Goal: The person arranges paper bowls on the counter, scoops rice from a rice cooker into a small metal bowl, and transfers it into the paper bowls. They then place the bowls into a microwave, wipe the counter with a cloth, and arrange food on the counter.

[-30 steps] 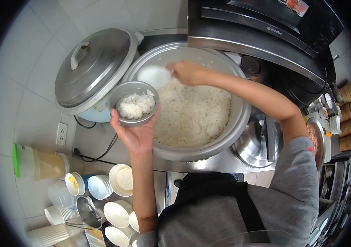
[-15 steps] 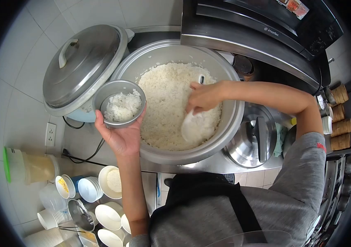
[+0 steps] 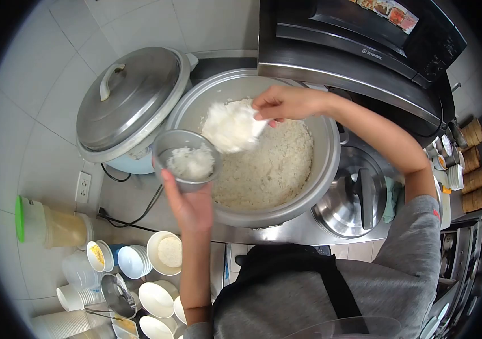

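My left hand (image 3: 191, 206) holds a small round metal bowl (image 3: 164, 148) with a mound of white rice (image 3: 193, 163) in it, at the near-left rim of the big pot. My right hand (image 3: 272, 107) grips a white rice paddle (image 3: 260, 124) above the pot. A heap of rice (image 3: 227, 127), blurred by motion, lies on the paddle, just right of the bowl. Beneath is the large round pot (image 3: 327, 164), holding a wide bed of cooked rice (image 3: 275, 175).
A cooker with a domed metal lid (image 3: 130, 96) stands at the left. A black oven (image 3: 354, 51) is behind the pot, and a steel lid (image 3: 342, 209) lies to its right. Paper bowls (image 3: 158, 298) and a green-lidded container (image 3: 54, 223) are at the lower left.
My right hand has lifted the paddle out of the pot with rice on it and moved toward the bowl. The view has shifted slightly, and the bowl appears more to the right and lower.
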`<control>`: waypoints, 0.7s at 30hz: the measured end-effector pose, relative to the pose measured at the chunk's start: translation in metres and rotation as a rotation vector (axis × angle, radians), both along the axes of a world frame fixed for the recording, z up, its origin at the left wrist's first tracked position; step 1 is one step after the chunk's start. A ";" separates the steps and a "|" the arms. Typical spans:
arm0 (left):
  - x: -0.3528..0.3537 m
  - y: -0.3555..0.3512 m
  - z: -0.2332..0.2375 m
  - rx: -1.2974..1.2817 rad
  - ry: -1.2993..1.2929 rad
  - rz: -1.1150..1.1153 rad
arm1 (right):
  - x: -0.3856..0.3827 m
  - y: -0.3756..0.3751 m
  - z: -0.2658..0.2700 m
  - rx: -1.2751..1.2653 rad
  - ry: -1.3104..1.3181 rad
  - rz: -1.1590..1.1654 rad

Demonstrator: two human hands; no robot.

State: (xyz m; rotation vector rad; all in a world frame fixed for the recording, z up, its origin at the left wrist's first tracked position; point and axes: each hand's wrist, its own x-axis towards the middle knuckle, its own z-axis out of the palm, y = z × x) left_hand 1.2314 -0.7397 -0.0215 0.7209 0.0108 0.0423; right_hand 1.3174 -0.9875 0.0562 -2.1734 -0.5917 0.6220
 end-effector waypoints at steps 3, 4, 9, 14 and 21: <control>0.004 -0.022 0.003 -0.030 0.013 -0.040 | -0.017 0.030 -0.004 0.036 -0.372 -0.177; 0.008 -0.029 0.007 -0.035 0.006 -0.040 | -0.027 0.039 -0.014 0.010 -0.548 -0.142; 0.022 -0.027 0.012 -0.046 0.107 -0.079 | -0.052 0.055 -0.028 -0.054 -0.704 -0.036; 0.024 -0.011 0.004 -0.099 0.158 -0.116 | 0.012 0.016 -0.047 -0.130 -0.510 -0.189; 0.024 -0.009 0.005 -0.070 0.150 -0.066 | 0.031 -0.004 -0.110 -0.491 -0.568 0.429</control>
